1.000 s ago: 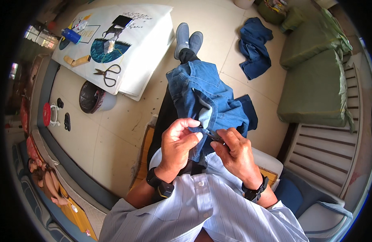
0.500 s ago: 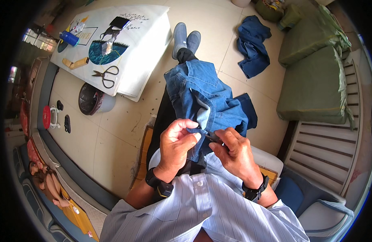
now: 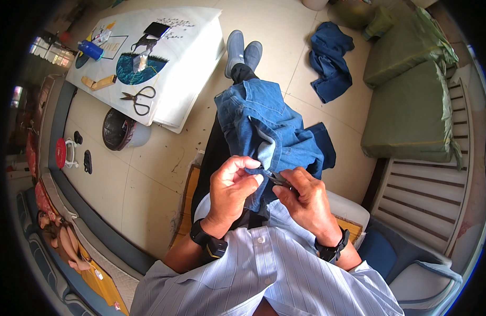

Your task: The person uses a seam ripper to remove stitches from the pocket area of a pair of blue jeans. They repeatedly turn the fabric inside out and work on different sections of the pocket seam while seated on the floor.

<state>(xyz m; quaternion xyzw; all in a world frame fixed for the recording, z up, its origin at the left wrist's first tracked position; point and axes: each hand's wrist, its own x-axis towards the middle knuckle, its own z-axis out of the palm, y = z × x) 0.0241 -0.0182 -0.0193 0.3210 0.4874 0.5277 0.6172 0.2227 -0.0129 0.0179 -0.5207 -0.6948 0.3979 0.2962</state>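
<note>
Blue denim jeans (image 3: 264,102) lie bunched across my lap and legs, a pale inner fold showing near the middle. My left hand (image 3: 229,192) is closed, thumb and fingertips pinching an edge of the denim. Just to its right, my right hand (image 3: 308,203) grips a small dark metal tool that looks like thread snips (image 3: 278,179). The tool's tip meets the cloth beside my left fingertips. Fingers hide most of its body, so the blades cannot be made out clearly.
On the white table (image 3: 193,58) at the far left lie black-handled scissors (image 3: 141,100) and a blue bottle (image 3: 90,50). A bin (image 3: 140,135) stands below it. Dark denim (image 3: 331,63) is on the floor; green-covered cushions (image 3: 409,116) sit on a slatted bench (image 3: 422,184) at right.
The snips show slightly more between my right fingers, their tip angled at the denim edge. My left hand keeps its pinch, and the jeans have hardly moved.
</note>
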